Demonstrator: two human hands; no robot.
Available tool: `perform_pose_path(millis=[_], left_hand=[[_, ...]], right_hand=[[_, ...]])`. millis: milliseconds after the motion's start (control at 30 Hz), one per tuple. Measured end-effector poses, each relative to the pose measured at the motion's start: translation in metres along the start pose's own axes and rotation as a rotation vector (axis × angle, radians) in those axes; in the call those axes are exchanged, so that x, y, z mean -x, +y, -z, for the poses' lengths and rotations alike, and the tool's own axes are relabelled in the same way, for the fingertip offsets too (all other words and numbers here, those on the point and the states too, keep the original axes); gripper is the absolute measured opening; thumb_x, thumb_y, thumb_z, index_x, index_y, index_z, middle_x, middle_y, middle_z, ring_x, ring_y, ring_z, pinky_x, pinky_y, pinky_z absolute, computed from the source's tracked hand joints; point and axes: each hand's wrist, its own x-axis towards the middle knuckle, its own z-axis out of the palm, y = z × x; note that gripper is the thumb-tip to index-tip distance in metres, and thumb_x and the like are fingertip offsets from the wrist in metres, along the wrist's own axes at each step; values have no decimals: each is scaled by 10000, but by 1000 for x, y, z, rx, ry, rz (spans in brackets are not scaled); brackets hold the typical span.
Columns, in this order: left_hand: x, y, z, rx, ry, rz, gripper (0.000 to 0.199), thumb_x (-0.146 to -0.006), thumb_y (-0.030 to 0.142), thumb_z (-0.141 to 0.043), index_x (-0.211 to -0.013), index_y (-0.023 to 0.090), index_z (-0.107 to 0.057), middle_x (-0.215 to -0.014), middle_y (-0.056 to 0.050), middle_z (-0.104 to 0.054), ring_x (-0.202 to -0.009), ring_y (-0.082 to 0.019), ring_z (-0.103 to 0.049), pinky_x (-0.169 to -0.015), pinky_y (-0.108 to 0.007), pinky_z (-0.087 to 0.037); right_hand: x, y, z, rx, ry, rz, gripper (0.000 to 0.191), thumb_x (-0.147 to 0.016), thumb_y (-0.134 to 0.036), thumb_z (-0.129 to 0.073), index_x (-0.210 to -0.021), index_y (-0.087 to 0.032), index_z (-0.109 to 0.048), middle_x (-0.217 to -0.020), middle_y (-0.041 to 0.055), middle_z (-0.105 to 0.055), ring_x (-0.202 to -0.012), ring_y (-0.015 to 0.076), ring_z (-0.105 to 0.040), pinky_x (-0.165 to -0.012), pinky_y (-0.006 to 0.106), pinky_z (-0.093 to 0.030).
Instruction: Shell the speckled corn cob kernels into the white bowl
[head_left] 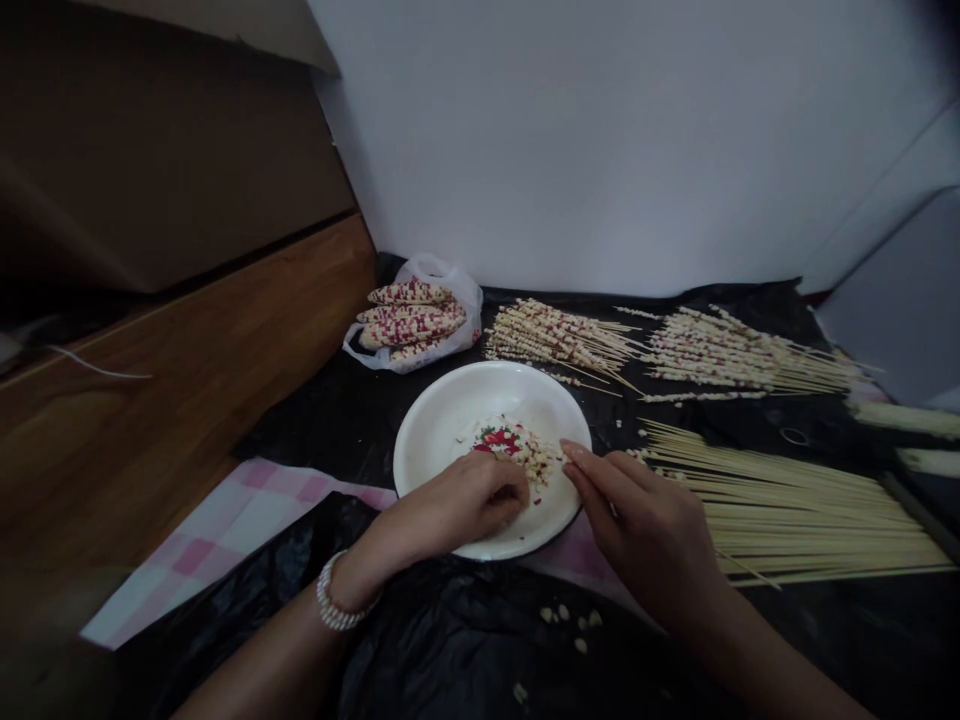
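A white enamel bowl (427, 430) with a red and green pattern on its bottom holds loose corn kernels (536, 462). Inside it, my left hand (480, 495) reaches down to the kernels with its fingers curled; the fingertips are hidden, and so is anything in them. At the bowl's right rim, my right hand (637, 505) has its thumb and index finger pinched together. Whatever lies between those fingertips is too small to make out. A bracelet of white beads circles my left wrist.
Speckled corn cobs (412, 322) lie in a plastic bag behind the bowl. Two piles of kernel-threaded skewers (555, 338) (712, 350) lie at the back. Bare skewers (810, 510) spread out on the right. A wooden board (225, 370) stands left; loose kernels (581, 625) lie in front.
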Motion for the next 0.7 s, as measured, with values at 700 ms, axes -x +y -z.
perform_pose_path(millis=[700], left_hand=[[-8, -7, 17, 1117, 682, 334, 333, -622, 276, -922, -905, 161, -789, -920, -47, -786, -763, -108, -683, -740, -212, -548]], right_hand=[[-2, 1, 0, -39, 25, -16, 257, -998, -256, -556, -1166, -170, -731, -826, 41, -746, -610, 124, -652, -563, 253, -455]])
